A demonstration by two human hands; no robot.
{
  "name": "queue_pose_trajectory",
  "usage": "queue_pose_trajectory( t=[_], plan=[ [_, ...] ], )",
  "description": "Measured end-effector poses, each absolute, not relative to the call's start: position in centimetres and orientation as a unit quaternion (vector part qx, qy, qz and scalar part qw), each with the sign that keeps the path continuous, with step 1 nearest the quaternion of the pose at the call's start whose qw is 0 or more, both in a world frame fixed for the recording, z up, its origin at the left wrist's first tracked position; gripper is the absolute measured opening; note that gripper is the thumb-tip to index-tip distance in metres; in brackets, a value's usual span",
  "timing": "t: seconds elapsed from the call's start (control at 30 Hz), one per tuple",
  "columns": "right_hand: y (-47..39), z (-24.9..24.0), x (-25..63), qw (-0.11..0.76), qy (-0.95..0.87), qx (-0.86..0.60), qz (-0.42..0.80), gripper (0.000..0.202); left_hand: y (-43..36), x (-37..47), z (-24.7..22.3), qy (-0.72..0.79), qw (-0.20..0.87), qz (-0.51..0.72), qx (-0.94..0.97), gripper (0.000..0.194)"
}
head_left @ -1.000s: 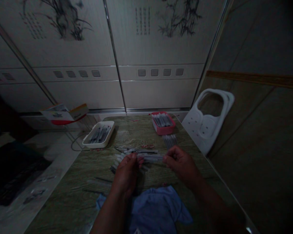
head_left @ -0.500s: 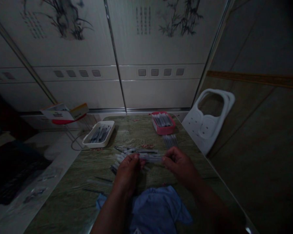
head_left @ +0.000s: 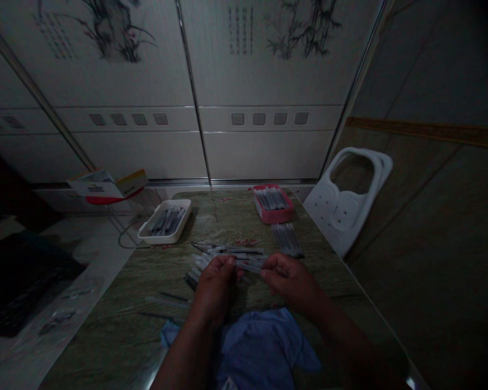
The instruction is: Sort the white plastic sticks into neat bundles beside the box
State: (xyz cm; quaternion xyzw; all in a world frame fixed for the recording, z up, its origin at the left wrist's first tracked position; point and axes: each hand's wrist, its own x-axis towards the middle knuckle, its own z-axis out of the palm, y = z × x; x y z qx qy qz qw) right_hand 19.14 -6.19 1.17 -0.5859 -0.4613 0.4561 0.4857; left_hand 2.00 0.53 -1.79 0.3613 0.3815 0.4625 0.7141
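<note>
Left hand [head_left: 213, 281]: fingers pinching slim pale sticks [head_left: 250, 266]
Right hand [head_left: 289, 277]: fingers gripping their other end
Pink box [head_left: 278, 216]: holds similar sticks [head_left: 271, 198]

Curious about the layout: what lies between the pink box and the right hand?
In the head view, a row of pen-like sticks on the table.

Nothing legible: only blurred columns of characters [head_left: 241, 31] on pale panels [head_left: 264, 81], tiny print [head_left: 100, 189] on a white box [head_left: 113, 191].
</note>
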Motion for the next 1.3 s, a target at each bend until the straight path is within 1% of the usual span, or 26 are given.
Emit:
queue_pose_trajectory(
  t=[0.23, 0.37, 0.53, 0.67, 0.87, 1.0, 1.1, 1.2, 1.3],
  plan=[
    [-6.5, 1.5, 18.2, 0.51, -0.477, -0.585, 0.412, 0.009, 0.4, 2.3, -1.5, 0.384, 0.709, 0.479, 0.347, 0.036],
    [-6.5, 1.7, 18.1, 0.506, -0.494, -0.594, 0.384, 0.009, 0.3, 2.2, -1.7, 0.381, 0.71, 0.477, 0.351, 0.039],
    [-6.5, 1.6, 18.0, 0.492, -0.509, -0.602, 0.37, 0.008, 0.3, 2.0, -2.1, 0.378, 0.702, 0.484, 0.361, 0.036],
    [-6.4, 1.1, 17.6, 0.505, -0.524, -0.586, 0.355, 0.006, 0.3, 2.2, -2.1, 0.374, 0.706, 0.488, 0.351, 0.039],
    [-5.9, 0.8, 17.7, 0.502, -0.507, -0.568, 0.41, 0.011, 0.8, 1.8, -1.6, 0.399, 0.679, 0.504, 0.355, 0.046],
    [-6.1, 1.4, 18.7, 0.474, -0.472, -0.592, 0.449, 0.015, 1.4, 1.2, -1.7, 0.401, 0.655, 0.541, 0.342, 0.046],
    [-6.3, 1.6, 19.7, 0.456, -0.465, -0.607, 0.454, 0.012, 1.5, 1.2, -1.7, 0.395, 0.658, 0.535, 0.354, 0.049],
    [-6.0, 1.5, 21.1, 0.464, -0.492, -0.6, 0.427, 0.013, 1.3, 1.4, -1.5, 0.393, 0.648, 0.536, 0.372, 0.058],
    [-5.3, 1.0, 23.5, 0.51, -0.483, -0.621, 0.348, 0.018, 1.3, 1.5, -1.3, 0.425, 0.612, 0.551, 0.377, 0.061]
  ],
)
